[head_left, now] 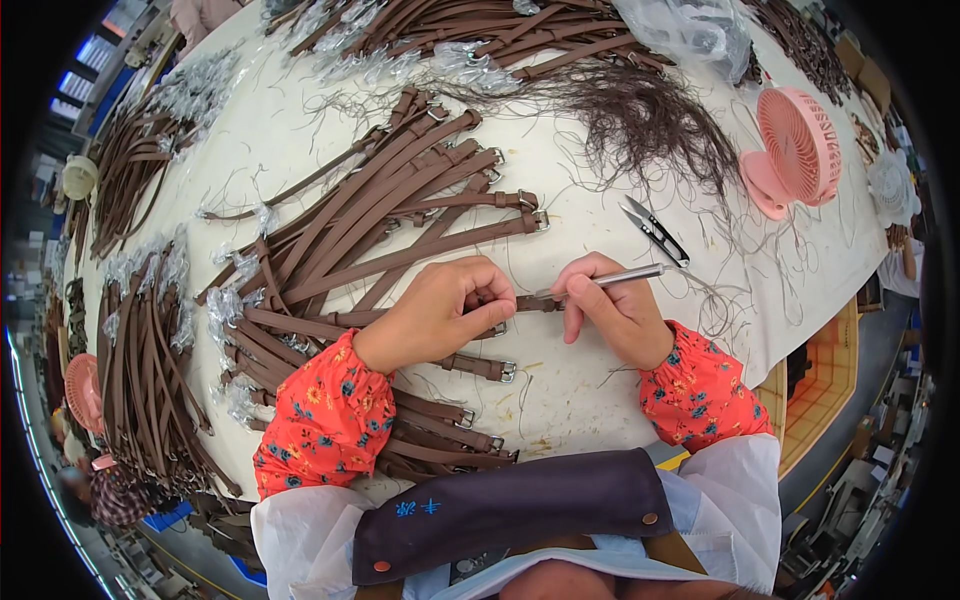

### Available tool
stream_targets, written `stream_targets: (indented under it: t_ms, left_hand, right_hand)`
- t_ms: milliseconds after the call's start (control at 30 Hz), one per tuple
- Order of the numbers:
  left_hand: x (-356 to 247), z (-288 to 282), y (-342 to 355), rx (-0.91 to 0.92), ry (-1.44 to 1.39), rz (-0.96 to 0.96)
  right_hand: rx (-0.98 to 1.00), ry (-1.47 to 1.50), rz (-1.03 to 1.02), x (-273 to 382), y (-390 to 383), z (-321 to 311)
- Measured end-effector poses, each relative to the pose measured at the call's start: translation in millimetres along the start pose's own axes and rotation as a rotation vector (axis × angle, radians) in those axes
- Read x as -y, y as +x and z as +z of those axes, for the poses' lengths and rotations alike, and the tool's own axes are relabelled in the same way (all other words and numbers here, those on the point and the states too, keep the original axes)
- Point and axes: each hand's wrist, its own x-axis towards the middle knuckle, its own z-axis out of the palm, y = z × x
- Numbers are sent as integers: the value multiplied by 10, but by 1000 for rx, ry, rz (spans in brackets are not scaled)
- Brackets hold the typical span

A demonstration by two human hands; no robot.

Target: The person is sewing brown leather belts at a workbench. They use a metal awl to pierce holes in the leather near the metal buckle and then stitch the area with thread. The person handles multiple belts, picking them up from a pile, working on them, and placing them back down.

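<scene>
My left hand [445,310] is closed, fingers pinched at the end of a brown strap [538,303] that shows between my two hands. In my right hand [615,310] is a slim silver pen-like metal tool [635,272], held slantwise. Its left end reaches the strap close to my left fingertips; the very tip is too small to make out. Beyond my left hand lies a heap of brown buckled straps [350,225], their buckles mostly toward the right. More buckled straps [440,435] lie nearer me, partly under my left forearm.
Black-handled thread snips [655,232] lie beyond my right hand. Farther off are a tangle of dark threads [650,120] and a pink fan [795,145]. Strap bundles with clear wrapping [150,350] lie at left, others [480,30] at the far edge. The table cover [590,400] is pale.
</scene>
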Motion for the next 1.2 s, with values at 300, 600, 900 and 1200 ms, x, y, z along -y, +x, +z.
stream_targets:
  t_ms: [300,600,900,1200]
  left_hand:
    - [5,5,4,0,20,32]
    - [35,18,2,-31,28,71]
    - [49,-122,-20,241,157,171]
    - [16,122,-24,-159,522,316]
  right_hand:
    - [7,-13,-10,-13,-2,-7]
    - [11,-8,-3,-9,3,2]
    - [-43,31,-40,4,5,4]
    - [-84,78,-98,-10,27,11]
